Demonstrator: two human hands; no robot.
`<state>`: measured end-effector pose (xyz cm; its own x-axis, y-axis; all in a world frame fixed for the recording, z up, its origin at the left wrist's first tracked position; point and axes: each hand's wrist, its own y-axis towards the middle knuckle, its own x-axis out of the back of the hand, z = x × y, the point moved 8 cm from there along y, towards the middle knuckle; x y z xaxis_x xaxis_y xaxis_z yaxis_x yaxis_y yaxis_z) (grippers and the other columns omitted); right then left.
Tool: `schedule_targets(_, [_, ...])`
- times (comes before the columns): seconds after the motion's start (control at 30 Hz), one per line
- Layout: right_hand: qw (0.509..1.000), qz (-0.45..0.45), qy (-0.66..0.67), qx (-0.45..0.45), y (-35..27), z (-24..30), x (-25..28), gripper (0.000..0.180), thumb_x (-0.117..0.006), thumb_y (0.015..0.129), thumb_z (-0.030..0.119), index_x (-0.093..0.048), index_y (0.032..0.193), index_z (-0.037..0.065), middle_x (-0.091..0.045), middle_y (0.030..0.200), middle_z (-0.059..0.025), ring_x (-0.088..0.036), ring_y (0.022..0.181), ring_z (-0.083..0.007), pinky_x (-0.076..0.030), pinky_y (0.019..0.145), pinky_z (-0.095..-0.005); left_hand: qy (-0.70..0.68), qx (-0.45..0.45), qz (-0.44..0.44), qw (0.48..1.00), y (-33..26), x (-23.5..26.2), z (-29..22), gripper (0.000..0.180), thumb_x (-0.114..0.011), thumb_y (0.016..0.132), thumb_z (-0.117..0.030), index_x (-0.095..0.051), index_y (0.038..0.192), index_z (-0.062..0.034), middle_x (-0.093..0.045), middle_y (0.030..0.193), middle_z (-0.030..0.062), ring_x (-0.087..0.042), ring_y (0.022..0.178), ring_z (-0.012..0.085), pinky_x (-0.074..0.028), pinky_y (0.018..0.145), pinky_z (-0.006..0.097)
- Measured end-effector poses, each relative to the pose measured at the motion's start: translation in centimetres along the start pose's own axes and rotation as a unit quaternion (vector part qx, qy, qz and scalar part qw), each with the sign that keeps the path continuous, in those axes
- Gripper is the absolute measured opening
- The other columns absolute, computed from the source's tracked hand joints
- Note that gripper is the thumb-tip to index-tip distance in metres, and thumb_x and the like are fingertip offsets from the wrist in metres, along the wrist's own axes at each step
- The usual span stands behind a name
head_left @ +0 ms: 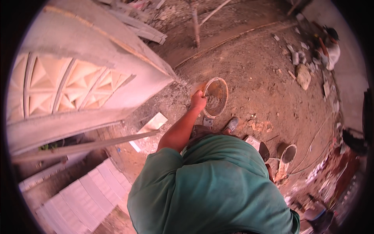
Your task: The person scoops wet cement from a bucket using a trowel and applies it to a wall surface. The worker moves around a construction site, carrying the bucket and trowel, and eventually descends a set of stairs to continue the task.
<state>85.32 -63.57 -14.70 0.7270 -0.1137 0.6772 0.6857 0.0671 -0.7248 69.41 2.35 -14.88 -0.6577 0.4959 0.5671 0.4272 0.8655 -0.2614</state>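
My left hand (198,100) is closed on the rim of a bucket (222,112) in front of me. The bucket is tilted, its mouth toward me, and a greyish smear coats its inside. Both of my shoes (232,124) show just below it on the dirt. Only a sliver of my right hand (269,171) appears beside my green shirt, its fingers mostly hidden. Just ahead of that hand is a dark, rounded flat piece (264,151); whether the hand holds it I cannot tell. A second bucket (288,153) lies nearby on the right.
A plastered wall with patterned blocks (70,84) juts in from the left, with a wooden plank (85,146) below it. Stacked pale panels (85,195) lie lower left. Another person (331,48) crouches far right near rubble and a large stone (303,77). A cord (311,156) crosses the ground.
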Motion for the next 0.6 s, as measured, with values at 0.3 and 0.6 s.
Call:
schedule_targets(0.3, [0.984,0.064,0.155,0.052,15.5,7.7,11.8,0.018,-0.055,0.091,0.018,-0.05,0.108,0.012,-0.06,0.072,-0.007,-0.049,0.042,-0.0157,-0.039,0.035,-0.0326,-0.006,0.125,-0.155,0.98,-9.3,3.6,7.6,0.028,-0.073,0.071,-0.01,-0.045,0.071,-0.0033,-0.053,0.063,0.0173,-0.057,0.062,0.0333,-0.045,0.06,0.043])
schedule_targets(0.6, [0.988,0.057,0.065,0.128,21.7,12.5,13.4,0.016,-0.061,0.088,0.013,-0.05,0.098,0.009,-0.06,0.07,-0.0089,-0.053,0.043,-0.0172,-0.039,0.033,-0.0347,-0.002,0.215,-0.29,0.933,-17.5,9.7,10.5,0.023,-0.07,0.072,-0.012,-0.049,0.072,-0.0014,-0.057,0.067,0.0201,-0.061,0.068,0.037,-0.046,0.063,0.045])
